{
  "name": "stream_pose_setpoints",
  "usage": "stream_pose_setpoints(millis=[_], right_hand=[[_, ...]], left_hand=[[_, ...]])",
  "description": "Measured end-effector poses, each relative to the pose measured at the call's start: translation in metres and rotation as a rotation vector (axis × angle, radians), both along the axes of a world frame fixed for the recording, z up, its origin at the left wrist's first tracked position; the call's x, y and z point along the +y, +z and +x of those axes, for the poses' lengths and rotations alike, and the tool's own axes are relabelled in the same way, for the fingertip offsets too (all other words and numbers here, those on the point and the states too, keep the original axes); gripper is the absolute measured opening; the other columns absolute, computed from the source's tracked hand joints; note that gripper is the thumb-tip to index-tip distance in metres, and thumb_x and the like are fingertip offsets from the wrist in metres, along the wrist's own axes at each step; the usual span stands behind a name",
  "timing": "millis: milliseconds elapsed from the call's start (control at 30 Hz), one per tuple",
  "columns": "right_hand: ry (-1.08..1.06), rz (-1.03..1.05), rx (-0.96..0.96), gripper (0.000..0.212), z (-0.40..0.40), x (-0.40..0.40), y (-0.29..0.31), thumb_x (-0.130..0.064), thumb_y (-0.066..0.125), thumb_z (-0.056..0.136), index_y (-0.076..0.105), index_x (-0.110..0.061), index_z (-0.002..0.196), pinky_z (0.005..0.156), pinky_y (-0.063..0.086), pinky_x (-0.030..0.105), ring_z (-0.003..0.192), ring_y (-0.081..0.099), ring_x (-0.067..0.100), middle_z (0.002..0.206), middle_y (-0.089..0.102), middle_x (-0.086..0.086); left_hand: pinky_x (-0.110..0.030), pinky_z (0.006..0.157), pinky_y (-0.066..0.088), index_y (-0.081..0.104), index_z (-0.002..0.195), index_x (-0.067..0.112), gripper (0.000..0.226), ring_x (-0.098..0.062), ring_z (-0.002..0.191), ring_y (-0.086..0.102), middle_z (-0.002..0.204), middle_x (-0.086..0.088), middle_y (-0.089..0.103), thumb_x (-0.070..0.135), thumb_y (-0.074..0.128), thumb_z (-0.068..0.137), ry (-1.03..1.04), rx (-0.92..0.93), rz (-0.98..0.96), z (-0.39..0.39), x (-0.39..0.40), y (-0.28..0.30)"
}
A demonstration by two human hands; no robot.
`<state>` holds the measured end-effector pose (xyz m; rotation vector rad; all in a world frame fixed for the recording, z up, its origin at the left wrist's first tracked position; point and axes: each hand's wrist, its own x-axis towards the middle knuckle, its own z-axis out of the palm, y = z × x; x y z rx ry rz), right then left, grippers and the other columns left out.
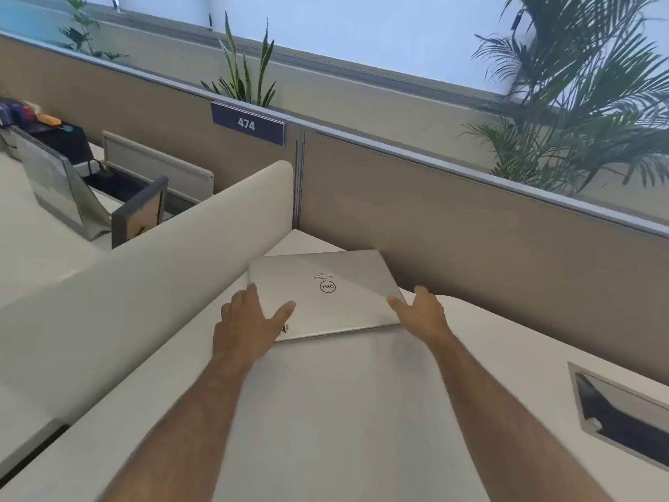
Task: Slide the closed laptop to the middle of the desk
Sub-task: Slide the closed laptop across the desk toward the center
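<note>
Bright window daylight, soft shadows, motion blur on forearms, wide-angle edge distortion.

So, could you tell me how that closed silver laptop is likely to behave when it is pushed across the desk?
The closed silver laptop lies flat on the smooth white desk, so it should probably slide as one stiff slab, not tip or roll. Its smooth metal-looking lid may be slippery under the left hand and right hand, so holding its edges seems safer.
</note>
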<state>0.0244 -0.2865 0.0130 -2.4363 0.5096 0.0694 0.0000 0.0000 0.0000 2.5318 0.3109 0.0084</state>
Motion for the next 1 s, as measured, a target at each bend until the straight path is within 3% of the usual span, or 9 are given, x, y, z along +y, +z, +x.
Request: stream_pose_setpoints(millis=[167,400,500,667,867,1000], right_hand=[[-0.054,0.145,0.074,0.07,0.038,0.002,-0.006,-0.047,0.064,0.09,0.045,0.001,0.137,0.106,0.044,0.045,0.129,0.05,0.033,0.142,0.052,0.015],[-0.095,0.169,0.116,0.062,0.073,0.004,-0.022,-0.048,0.066,0.085,0.06,0.0,0.124,0.105,0.047,0.048,0.12,0.056,0.038,0.129,0.061,0.017],[-0.142,0.205,0.138,0.069,0.08,0.003,-0.028,-0.049,0.069,0.081,0.058,-0.002,0.129,0.106,0.047,0.049,0.123,0.053,0.039,0.134,0.056,0.017],[-0.224,0.219,0.132,0.063,0.085,0.004,-0.037,-0.042,0.078,0.072,0.062,-0.004,0.12,0.1,0.051,0.049,0.115,0.057,0.037,0.127,0.06,0.016],[-0.314,0.264,0.08,0.043,0.086,0.006,-0.042,-0.034,0.082,0.066,0.06,-0.007,0.092,0.098,0.05,0.05,0.108,0.058,0.038,0.111,0.066,0.015],[-0.342,0.287,0.068,0.035,0.081,0.008,-0.039,-0.028,0.081,0.064,0.05,-0.013,0.071,0.096,0.051,0.048,0.104,0.058,0.037,0.102,0.067,0.013]], left_hand=[[-0.048,0.098,0.045,0.046,0.132,0.006,0.081,-0.04,0.125,0.045,0.134,-0.017,0.047,0.062,0.065,0.077,0.162,0.094,-0.226,0.042,0.002,-0.015],[-0.045,0.089,0.049,0.051,0.129,0.006,0.076,-0.042,0.12,0.05,0.134,-0.018,0.047,0.058,0.066,0.076,0.321,0.187,-0.211,0.075,-0.005,-0.027],[-0.04,0.076,0.047,0.058,0.118,0.006,0.065,-0.04,0.11,0.059,0.123,-0.018,0.059,0.051,0.068,0.073,0.351,0.164,-0.171,0.081,-0.002,-0.03],[-0.037,0.073,0.049,0.067,0.103,0.006,0.053,-0.036,0.096,0.067,0.104,-0.015,0.072,0.044,0.077,0.068,0.387,0.18,-0.226,0.086,0.006,-0.027],[-0.034,0.068,0.046,0.056,0.084,0.008,0.039,-0.034,0.085,0.066,0.101,-0.018,0.072,0.032,0.082,0.067,0.407,0.154,-0.311,0.09,0.017,-0.026],[-0.037,0.071,0.054,0.062,0.088,0.004,0.042,-0.034,0.082,0.069,0.095,-0.017,0.074,0.035,0.08,0.066,0.435,0.147,-0.354,0.092,0.024,-0.03]])
